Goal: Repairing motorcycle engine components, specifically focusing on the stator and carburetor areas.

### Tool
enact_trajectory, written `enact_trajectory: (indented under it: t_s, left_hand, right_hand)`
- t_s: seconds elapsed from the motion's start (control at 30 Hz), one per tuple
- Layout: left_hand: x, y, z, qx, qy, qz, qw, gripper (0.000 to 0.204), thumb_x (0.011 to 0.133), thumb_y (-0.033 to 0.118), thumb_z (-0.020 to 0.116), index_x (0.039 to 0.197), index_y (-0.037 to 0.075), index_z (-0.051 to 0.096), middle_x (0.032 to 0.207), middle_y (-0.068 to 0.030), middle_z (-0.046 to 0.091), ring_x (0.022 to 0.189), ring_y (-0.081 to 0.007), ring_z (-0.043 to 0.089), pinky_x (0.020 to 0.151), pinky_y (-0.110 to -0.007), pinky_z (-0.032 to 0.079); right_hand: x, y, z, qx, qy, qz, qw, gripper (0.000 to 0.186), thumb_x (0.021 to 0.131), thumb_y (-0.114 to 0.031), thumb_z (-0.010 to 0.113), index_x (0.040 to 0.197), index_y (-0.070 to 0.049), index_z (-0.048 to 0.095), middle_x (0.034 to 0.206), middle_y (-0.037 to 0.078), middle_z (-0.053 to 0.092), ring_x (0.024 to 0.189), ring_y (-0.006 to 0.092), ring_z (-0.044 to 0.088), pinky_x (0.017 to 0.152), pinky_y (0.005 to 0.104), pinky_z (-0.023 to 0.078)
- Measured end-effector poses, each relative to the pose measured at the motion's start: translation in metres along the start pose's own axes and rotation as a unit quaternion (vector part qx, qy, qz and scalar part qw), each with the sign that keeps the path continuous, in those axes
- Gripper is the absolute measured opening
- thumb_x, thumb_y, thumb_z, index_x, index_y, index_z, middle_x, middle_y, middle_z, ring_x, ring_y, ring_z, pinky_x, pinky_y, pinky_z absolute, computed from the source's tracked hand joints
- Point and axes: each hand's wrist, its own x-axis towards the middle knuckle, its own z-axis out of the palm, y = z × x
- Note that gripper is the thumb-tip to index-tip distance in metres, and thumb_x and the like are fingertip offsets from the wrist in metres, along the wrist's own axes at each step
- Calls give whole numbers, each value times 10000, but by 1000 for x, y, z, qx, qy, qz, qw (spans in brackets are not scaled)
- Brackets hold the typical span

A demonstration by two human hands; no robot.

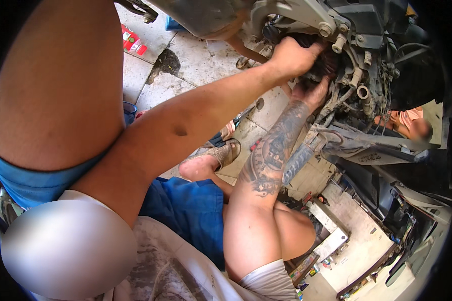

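Note:
My left hand [294,57] reaches into the underside of a dusty vehicle, its fingers curled at a dark part [309,41] among grey brackets and bolts [325,29]; what they hold is partly hidden. Just below it my right hand [311,93], on a tattooed forearm, is turned upward with fingers wrapped against the underside of the dark, greasy assembly, beside hoses and metal fittings [362,92]. I cannot make out exactly which piece either hand grips.
My legs and blue shorts fill the left and lower middle, a sandalled foot [206,163] on the tiled floor [196,62]. A red-labelled bottle [133,42] lies upper left. Another person [407,123] appears at the right beyond the frame. Tools and panels [326,226] lie lower right.

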Motion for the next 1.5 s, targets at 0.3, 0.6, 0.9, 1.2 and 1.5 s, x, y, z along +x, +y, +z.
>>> enact_trajectory:
  t_s: [0.3, 0.6, 0.9, 1.2, 1.5]
  left_hand:
    - [-11, 5, 7, -7, 27, 137, 990, 515, 756, 425, 824, 1051, 15, 717, 1022, -94, 733, 912, -177, 675, 830, -317, 517]
    - [-3, 6, 5, 22, -14, 90, 996, 644, 712, 502, 814, 1083, -10, 694, 1084, -198, 700, 1021, -316, 671, 895, -362, 520]
    - [-15, 19, 6, -39, -65, 29, 997, 634, 736, 376, 853, 1165, -45, 652, 1142, -131, 688, 999, -202, 658, 877, -325, 517]
    - [-5, 15, -11, -43, -79, 60, 994, 424, 845, 385, 758, 1003, -2, 685, 886, -61, 673, 774, -156, 604, 701, -294, 484]
    - [-19, 25, -10, -39, -133, 68, 988, 518, 848, 424, 753, 1139, 6, 656, 1000, -74, 669, 866, -170, 597, 758, -311, 481]
  right_hand:
    - [-3, -2, 10, -178, 116, 27, 977, 622, 923, -442, 571, 1409, -74, 448, 1403, 113, 520, 1316, 270, 456, 1018, 463, 435]
    - [7, -19, -6, -20, 64, 120, 991, 578, 922, -376, 639, 1394, -75, 491, 1367, 113, 557, 1277, 277, 499, 1071, 443, 391]
    - [-6, -13, -12, -49, 55, -16, 997, 472, 907, -331, 638, 1287, -56, 587, 1215, 114, 639, 1119, 280, 582, 1023, 446, 398]
    - [-3, 6, 7, -77, 116, -25, 990, 498, 868, -235, 640, 1304, -19, 536, 1239, 121, 614, 1098, 291, 590, 944, 444, 470]
    - [8, 14, -4, -223, 227, -108, 942, 510, 848, -186, 642, 1285, 33, 496, 1237, 142, 606, 1028, 279, 614, 939, 427, 486]
